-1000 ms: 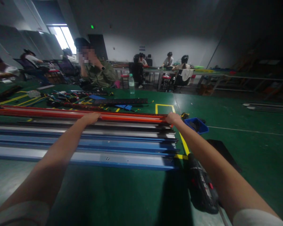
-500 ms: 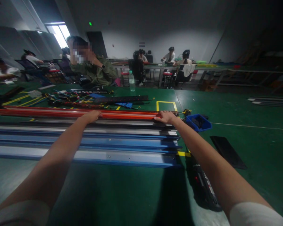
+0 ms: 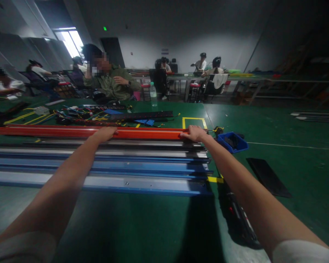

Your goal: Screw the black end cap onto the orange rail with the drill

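Observation:
A long orange-red metal profile runs across the far side of a row of rails. My left hand grips it near its middle, the fingers over its far edge and mostly hidden. Close to its right end, my right hand holds it, thumb on the near face and fingers over the top. On my side of it lie grey and black rails, then blue and silver profiles, all parallel to it.
Behind the profile lie tangled wires, a black strip and a water bottle. To the right are a blue bin, a black flat piece and a dark power tool. A person in green sits across the table.
The orange-red profile has rolled in my hands, so a broader smooth face now shows towards me. Both hands stay on it. The person opposite has lowered one hand from the face.

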The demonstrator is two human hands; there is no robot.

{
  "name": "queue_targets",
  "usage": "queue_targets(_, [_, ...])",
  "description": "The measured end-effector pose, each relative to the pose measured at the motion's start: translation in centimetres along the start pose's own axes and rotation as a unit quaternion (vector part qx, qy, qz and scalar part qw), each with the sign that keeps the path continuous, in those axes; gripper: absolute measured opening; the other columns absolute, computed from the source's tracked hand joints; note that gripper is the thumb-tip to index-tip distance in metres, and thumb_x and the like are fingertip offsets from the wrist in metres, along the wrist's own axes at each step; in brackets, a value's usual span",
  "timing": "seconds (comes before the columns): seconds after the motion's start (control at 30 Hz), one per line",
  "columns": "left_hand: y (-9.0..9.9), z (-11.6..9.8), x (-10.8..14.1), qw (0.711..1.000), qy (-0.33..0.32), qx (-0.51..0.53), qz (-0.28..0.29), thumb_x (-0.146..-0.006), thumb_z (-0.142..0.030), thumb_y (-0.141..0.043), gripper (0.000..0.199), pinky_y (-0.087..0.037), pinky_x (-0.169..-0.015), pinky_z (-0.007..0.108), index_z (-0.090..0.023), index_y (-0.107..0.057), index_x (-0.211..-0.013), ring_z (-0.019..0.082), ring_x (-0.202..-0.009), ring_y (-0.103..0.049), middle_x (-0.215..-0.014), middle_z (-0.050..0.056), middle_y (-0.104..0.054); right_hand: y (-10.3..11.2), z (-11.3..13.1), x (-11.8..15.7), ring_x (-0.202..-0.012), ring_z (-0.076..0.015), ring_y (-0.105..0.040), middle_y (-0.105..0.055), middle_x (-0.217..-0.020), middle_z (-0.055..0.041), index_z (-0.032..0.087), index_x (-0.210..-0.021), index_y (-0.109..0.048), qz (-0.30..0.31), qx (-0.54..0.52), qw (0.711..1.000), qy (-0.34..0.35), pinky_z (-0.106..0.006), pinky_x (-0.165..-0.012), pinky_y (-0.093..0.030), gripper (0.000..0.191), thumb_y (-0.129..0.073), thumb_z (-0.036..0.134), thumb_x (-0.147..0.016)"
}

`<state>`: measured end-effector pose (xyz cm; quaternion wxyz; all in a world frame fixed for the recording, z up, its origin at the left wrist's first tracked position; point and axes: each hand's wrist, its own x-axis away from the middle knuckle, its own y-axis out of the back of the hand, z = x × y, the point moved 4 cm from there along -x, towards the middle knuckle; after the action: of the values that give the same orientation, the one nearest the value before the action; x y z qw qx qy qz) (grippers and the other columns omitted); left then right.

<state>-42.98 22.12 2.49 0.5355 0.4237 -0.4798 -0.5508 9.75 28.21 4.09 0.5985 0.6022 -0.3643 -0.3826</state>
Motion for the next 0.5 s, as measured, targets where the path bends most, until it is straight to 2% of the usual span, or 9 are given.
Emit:
queue_targets(0.2, [1.8, 0.8, -0.1, 1.0, -0.005, -0.01, -0.013, -0.084, -0.021, -0.056, 0.034, -0.054, -0.102, 0.031, -0.019, -0.071, -0.114, 0.027, -0.122, -0.072, -0.13, 0.011, -0.077, 2.0, -0.2, -0.2, -0.126, -0.0409, -0.062, -0.067, -0.135, -0.0271, 0.006, -0.128, -0.063, -0.026, 0.005, 1.0, -0.001, -0.047, -0.111, -0.042, 0.081, -0.039, 0.08, -0.101])
queue_targets(0.5, [6.3, 1.1, 0.4, 0.998, -0.021, -0.011, -0.053, -0.082, -0.018, -0.057, 0.031, -0.054, -0.103, 0.036, -0.015, -0.071, -0.109, 0.03, -0.117, -0.072, -0.125, 0.016, -0.077, 3.2, -0.2, 1.6, -0.121, -0.0396, -0.065, -0.069, -0.131, -0.0278, 0.005, -0.126, -0.064, -0.056, 0.01, 0.998, -0.005, -0.045, -0.105, -0.046, 0.079, -0.041, 0.077, -0.102])
